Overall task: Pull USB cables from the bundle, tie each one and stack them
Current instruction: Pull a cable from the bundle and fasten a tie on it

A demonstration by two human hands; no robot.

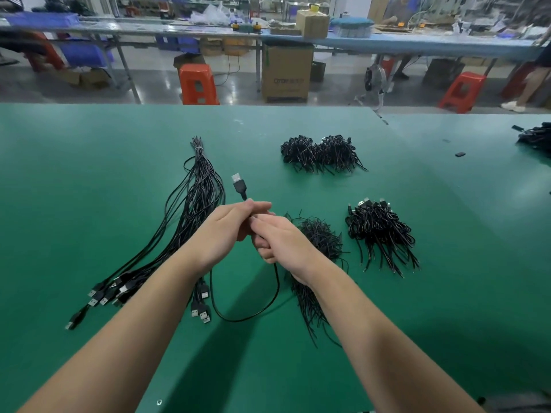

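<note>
One black USB cable is held above the green table; its plug points up and away from me. My left hand grips it just below the plug. My right hand touches the left and grips the same cable lower down, and a long loop of it hangs to the table beneath. The bundle of loose USB cables lies to the left, tied at its far end, plugs fanned toward me. A stack of tied cables sits to the right.
A pile of thin black ties lies partly under my right wrist. Another heap of tied cables rests farther back, and more cables at the right edge. Beyond the table's far edge stand orange stools and a cardboard box.
</note>
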